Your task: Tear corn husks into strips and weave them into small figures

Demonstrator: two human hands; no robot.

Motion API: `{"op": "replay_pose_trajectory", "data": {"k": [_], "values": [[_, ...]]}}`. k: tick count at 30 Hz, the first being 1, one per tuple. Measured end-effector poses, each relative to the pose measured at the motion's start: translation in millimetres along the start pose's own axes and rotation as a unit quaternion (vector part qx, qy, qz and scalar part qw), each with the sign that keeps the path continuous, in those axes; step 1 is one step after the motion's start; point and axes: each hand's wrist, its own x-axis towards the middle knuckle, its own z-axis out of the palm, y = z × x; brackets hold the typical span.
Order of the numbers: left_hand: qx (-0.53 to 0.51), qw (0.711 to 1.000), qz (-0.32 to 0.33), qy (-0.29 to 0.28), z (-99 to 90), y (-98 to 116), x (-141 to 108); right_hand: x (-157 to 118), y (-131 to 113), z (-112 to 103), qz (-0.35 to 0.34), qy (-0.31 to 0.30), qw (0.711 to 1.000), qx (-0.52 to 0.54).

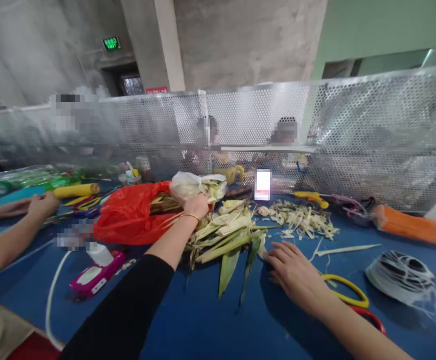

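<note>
My left hand [196, 206], with a gold bangle at the wrist, reaches to the mouth of a white plastic bag [183, 187] holding pale husks; its fingers are largely hidden against the bag. Beside it a red plastic bag [123, 212] lies with dry husks in its opening. A pile of corn husks [233, 227] spreads between my hands. My right hand [291, 267] is palm down near the pile's right end, fingers spread, with nothing visible in it. Yellow-handled and red-handled scissors [349, 290] lie partly under my right forearm.
Shredded husk scraps [304, 217], a yellow glue gun [313, 198], a twine roll [400, 277] and an orange bag [413, 225] are at right. A magenta power strip [97, 275] with a white cable is at left. Another person's hands [41, 205] are near a yellow roll [77, 190]. Perforated screen [157, 122] behind.
</note>
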Motion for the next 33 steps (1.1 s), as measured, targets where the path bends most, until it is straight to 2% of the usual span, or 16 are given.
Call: {"op": "replay_pose_trajectory", "data": {"k": [3,6,10,12,14,15,17,18,19,20,21,23,24,25,28,33], "values": [[0.075,0.997,0.005,-0.022,-7.9,-17,-1,0,1,0,0.006,-0.014,1.0,0.013],[0.125,0.991,0.017,-0.034,-19.4,-18,-6,0,7,-11,0.076,-0.006,0.996,0.042],[0.143,0.988,0.058,-0.014,-47.9,3,-28,0,23,-32,0.211,0.011,0.975,0.067],[0.131,0.987,0.085,0.031,-64.2,22,-53,1,27,-35,0.25,0.007,0.965,0.076],[0.017,0.99,0.106,0.09,-75.7,43,-85,4,25,-32,0.253,-0.009,0.963,0.091],[-0.081,0.989,0.1,0.073,-78.3,53,-101,6,23,-29,0.245,-0.02,0.964,0.097],[-0.288,0.952,0.1,-0.009,-76.9,69,-128,9,15,-22,0.227,-0.039,0.968,0.098],[-0.351,0.929,0.101,-0.066,-73.5,73,-137,10,12,-19,0.22,-0.043,0.97,0.092],[-0.386,0.912,0.096,-0.097,-68.8,75,-142,10,10,-16,0.213,-0.04,0.973,0.083],[-0.393,0.911,0.082,-0.09,-63.5,73,-144,10,9,-15,0.205,-0.032,0.976,0.072],[-0.366,0.927,0.065,-0.047,-58.2,70,-142,8,8,-15,0.198,-0.02,0.978,0.061],[-0.228,0.969,0.032,0.088,-49.1,57,-135,4,10,-16,0.179,0.01,0.983,0.041],[-0.139,0.981,0.023,0.131,-45.7,51,-130,2,11,-17,0.168,0.025,0.985,0.034],[-0.07,0.986,0.016,0.15,-43.0,44,-126,0,12,-18,0.156,0.037,0.987,0.03],[0.037,0.99,0.016,0.132,-38.3,30,-120,-6,8,-18,0.109,0.069,0.991,0.026],[0.072,0.991,-0.004,0.113,-35.1,14,-111,-8,-13,-12,0.032,0.102,0.994,0.007]]}}
